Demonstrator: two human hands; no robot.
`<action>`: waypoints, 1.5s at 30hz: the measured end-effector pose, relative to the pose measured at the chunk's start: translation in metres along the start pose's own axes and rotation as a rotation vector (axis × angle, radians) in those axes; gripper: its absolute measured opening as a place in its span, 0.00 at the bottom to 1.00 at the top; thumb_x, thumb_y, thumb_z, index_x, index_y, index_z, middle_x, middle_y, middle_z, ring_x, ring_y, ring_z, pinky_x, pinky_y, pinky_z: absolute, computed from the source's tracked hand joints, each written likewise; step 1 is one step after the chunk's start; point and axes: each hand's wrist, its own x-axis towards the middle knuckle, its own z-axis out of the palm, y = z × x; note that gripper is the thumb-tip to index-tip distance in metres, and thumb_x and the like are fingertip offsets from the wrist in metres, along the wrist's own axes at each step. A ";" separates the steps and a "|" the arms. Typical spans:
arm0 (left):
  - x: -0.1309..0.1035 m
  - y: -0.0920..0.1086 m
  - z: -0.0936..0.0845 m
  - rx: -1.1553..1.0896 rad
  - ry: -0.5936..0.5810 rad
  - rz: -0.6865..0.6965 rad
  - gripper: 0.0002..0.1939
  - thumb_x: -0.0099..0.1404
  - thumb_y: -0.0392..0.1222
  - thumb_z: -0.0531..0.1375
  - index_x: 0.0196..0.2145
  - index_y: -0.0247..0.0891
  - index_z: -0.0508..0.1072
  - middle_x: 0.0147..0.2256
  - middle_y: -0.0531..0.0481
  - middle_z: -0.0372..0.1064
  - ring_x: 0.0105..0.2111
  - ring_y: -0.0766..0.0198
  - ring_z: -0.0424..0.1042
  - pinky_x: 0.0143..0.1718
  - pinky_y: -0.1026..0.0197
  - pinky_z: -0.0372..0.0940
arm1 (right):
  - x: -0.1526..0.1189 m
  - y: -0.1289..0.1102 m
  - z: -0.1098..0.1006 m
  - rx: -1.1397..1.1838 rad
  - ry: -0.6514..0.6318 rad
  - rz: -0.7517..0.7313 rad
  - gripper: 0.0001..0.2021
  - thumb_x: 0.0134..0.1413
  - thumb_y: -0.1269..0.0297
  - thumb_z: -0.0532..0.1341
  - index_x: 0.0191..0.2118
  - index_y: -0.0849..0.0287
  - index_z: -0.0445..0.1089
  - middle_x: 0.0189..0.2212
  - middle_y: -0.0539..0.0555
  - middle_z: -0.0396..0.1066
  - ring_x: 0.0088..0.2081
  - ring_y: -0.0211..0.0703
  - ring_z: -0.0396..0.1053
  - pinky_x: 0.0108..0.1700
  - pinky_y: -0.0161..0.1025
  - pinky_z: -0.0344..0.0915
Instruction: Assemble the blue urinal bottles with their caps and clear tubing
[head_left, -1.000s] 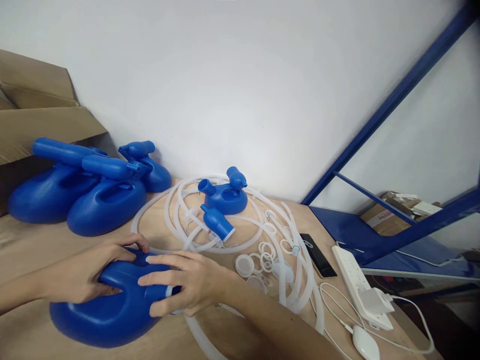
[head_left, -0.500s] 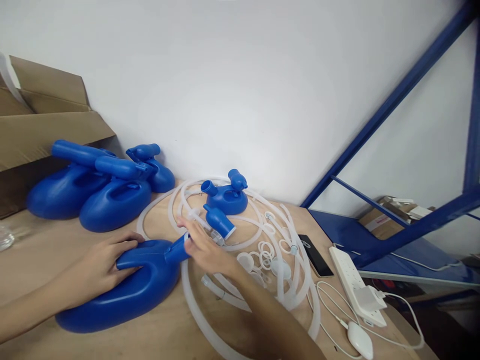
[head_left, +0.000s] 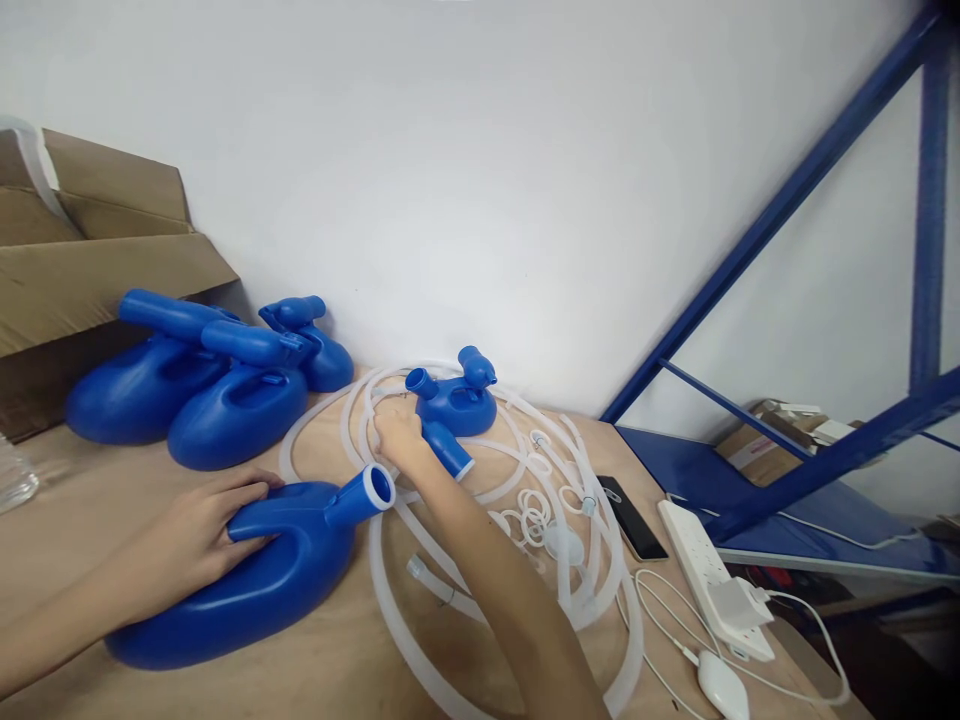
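Note:
My left hand is wrapped round the handle of a blue plastic urinal bottle, which rests on the table at the front left. The bottle's short neck points up to the right, with a white ring round its mouth. My right hand is stretched forward among the coiled tubing, its fingers curled downward; what they hold, if anything, is hidden. Just right of that hand lies a loose blue spout piece, partly covered by my wrist. Behind it sits a smaller-looking blue bottle with a capped neck.
Clear tubing loops over the table, with white rings inside the loops. Several blue bottles stand at the left by a cardboard box. At the right are a phone, a power strip and a blue metal rack.
My right hand has left the mouth of the held bottle and reached forward to the tubing by the loose spout piece. My left hand keeps its hold; the view has shifted slightly.

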 end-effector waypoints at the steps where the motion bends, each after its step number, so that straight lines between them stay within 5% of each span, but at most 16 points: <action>1: 0.000 0.000 0.000 -0.009 -0.002 0.004 0.24 0.60 0.56 0.57 0.46 0.42 0.83 0.51 0.43 0.80 0.50 0.45 0.79 0.54 0.50 0.74 | 0.004 0.000 0.001 0.006 0.009 -0.007 0.11 0.57 0.67 0.70 0.45 0.65 0.75 0.47 0.69 0.78 0.52 0.63 0.77 0.49 0.49 0.72; 8: 0.001 0.005 -0.003 -0.019 -0.012 -0.028 0.27 0.60 0.58 0.56 0.45 0.41 0.84 0.50 0.43 0.80 0.51 0.44 0.79 0.55 0.48 0.74 | 0.022 -0.003 -0.014 0.284 0.272 -0.014 0.20 0.71 0.47 0.55 0.55 0.59 0.63 0.45 0.60 0.77 0.47 0.50 0.76 0.47 0.41 0.67; 14: 0.002 0.005 -0.002 -0.020 -0.030 -0.044 0.28 0.58 0.58 0.56 0.47 0.40 0.83 0.51 0.42 0.80 0.51 0.45 0.79 0.56 0.50 0.73 | 0.033 0.018 -0.082 0.681 0.814 -0.054 0.18 0.67 0.43 0.57 0.43 0.56 0.62 0.38 0.50 0.71 0.36 0.38 0.71 0.41 0.34 0.64; 19: 0.001 0.004 -0.003 -0.032 -0.019 -0.033 0.26 0.58 0.59 0.56 0.45 0.43 0.84 0.50 0.44 0.80 0.50 0.45 0.80 0.55 0.50 0.74 | -0.023 0.059 -0.153 0.452 1.208 -0.071 0.22 0.68 0.40 0.53 0.47 0.57 0.64 0.37 0.51 0.68 0.37 0.41 0.69 0.43 0.39 0.67; 22: 0.000 0.001 -0.001 -0.030 -0.017 -0.031 0.27 0.58 0.58 0.56 0.46 0.42 0.83 0.51 0.43 0.80 0.50 0.44 0.80 0.55 0.49 0.73 | -0.076 0.077 -0.167 0.167 1.239 -0.113 0.22 0.71 0.44 0.51 0.54 0.56 0.66 0.36 0.52 0.68 0.37 0.44 0.68 0.42 0.42 0.67; 25: 0.000 -0.006 0.005 -0.028 0.019 -0.028 0.26 0.59 0.58 0.56 0.46 0.42 0.83 0.50 0.44 0.80 0.50 0.44 0.80 0.55 0.49 0.74 | -0.122 0.082 -0.150 -0.089 1.231 -0.126 0.17 0.69 0.48 0.57 0.51 0.55 0.72 0.30 0.52 0.67 0.34 0.45 0.65 0.38 0.42 0.65; 29: 0.000 -0.018 0.016 -0.006 0.073 -0.027 0.27 0.57 0.59 0.56 0.45 0.42 0.83 0.49 0.43 0.81 0.49 0.43 0.80 0.54 0.48 0.74 | -0.154 0.071 -0.101 -0.375 1.097 -0.111 0.15 0.67 0.54 0.60 0.29 0.55 0.72 0.27 0.55 0.66 0.33 0.47 0.63 0.35 0.43 0.62; 32: -0.001 -0.022 0.019 0.008 0.070 -0.008 0.27 0.58 0.59 0.55 0.45 0.42 0.83 0.50 0.43 0.81 0.49 0.43 0.80 0.53 0.48 0.75 | -0.151 0.059 -0.069 -0.350 1.003 -0.163 0.13 0.68 0.57 0.59 0.32 0.56 0.71 0.37 0.60 0.73 0.44 0.53 0.68 0.52 0.52 0.64; 35: -0.001 -0.019 0.016 0.024 0.074 -0.009 0.27 0.59 0.58 0.56 0.46 0.41 0.83 0.50 0.43 0.80 0.50 0.43 0.80 0.54 0.48 0.74 | -0.132 0.049 -0.046 -0.205 0.909 -0.191 0.13 0.71 0.55 0.55 0.40 0.59 0.71 0.43 0.63 0.75 0.54 0.56 0.68 0.65 0.58 0.55; 39: 0.000 -0.008 0.007 -0.020 0.035 -0.012 0.24 0.59 0.58 0.56 0.44 0.44 0.83 0.49 0.45 0.81 0.48 0.46 0.81 0.51 0.53 0.75 | -0.108 0.035 -0.016 -0.102 0.822 -0.267 0.23 0.69 0.44 0.53 0.45 0.61 0.71 0.40 0.63 0.74 0.51 0.58 0.68 0.66 0.63 0.53; 42: 0.000 -0.002 0.002 -0.031 0.006 -0.035 0.25 0.58 0.57 0.57 0.45 0.44 0.83 0.50 0.44 0.81 0.49 0.45 0.80 0.51 0.51 0.75 | -0.103 0.024 0.009 -0.107 0.764 -0.493 0.33 0.63 0.32 0.53 0.46 0.62 0.70 0.47 0.67 0.72 0.55 0.62 0.66 0.64 0.65 0.56; 45: 0.000 -0.001 0.002 -0.023 -0.002 -0.064 0.26 0.58 0.58 0.56 0.46 0.42 0.82 0.51 0.43 0.80 0.50 0.44 0.80 0.53 0.49 0.74 | -0.109 0.020 0.019 -0.114 0.684 -0.654 0.33 0.62 0.31 0.53 0.46 0.62 0.70 0.47 0.67 0.72 0.52 0.59 0.67 0.56 0.59 0.65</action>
